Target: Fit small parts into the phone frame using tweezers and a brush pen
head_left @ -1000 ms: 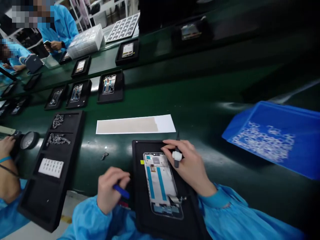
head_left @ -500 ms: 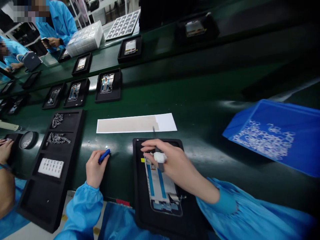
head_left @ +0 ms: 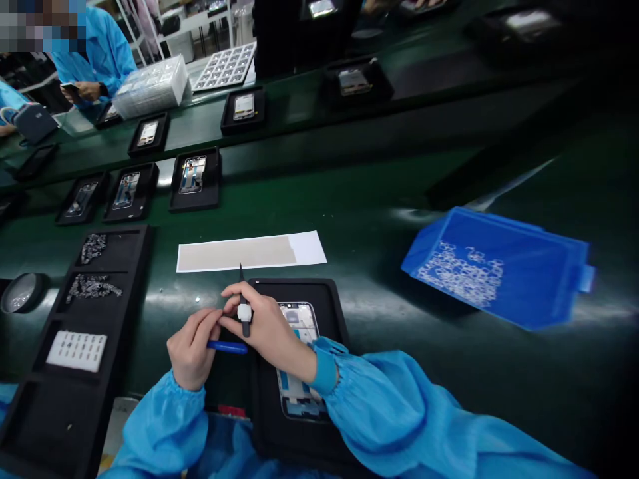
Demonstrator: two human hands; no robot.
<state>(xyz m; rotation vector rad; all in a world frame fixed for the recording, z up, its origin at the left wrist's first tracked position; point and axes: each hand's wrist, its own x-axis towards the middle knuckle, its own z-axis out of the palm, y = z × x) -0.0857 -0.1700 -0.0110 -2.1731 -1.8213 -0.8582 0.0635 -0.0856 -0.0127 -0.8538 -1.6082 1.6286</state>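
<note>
An opened phone frame (head_left: 298,322) lies in a black tray (head_left: 333,313) in front of me on the green belt. My right hand (head_left: 264,329) reaches across the tray's left edge, pinched around a thin dark tool with a white collar (head_left: 243,310) that points upward. My left hand (head_left: 192,347) is closed on a blue pen-like tool (head_left: 227,346) lying level, just left of the tray. The fingertips of both hands meet beside the tray's left rim. My right forearm hides the middle of the phone frame.
A black parts tray (head_left: 130,266) with small metal pieces and a white card stands at left. A paper strip (head_left: 249,252) lies beyond the phone tray. A blue bin (head_left: 529,279) of small white parts sits right. Several phone trays (head_left: 194,177) ride the belt; other workers sit far left.
My right hand moved left off the top of the phone frame to the tray's left edge. My left hand came right to meet it, the blue tool now lying level. The view shifted right.
</note>
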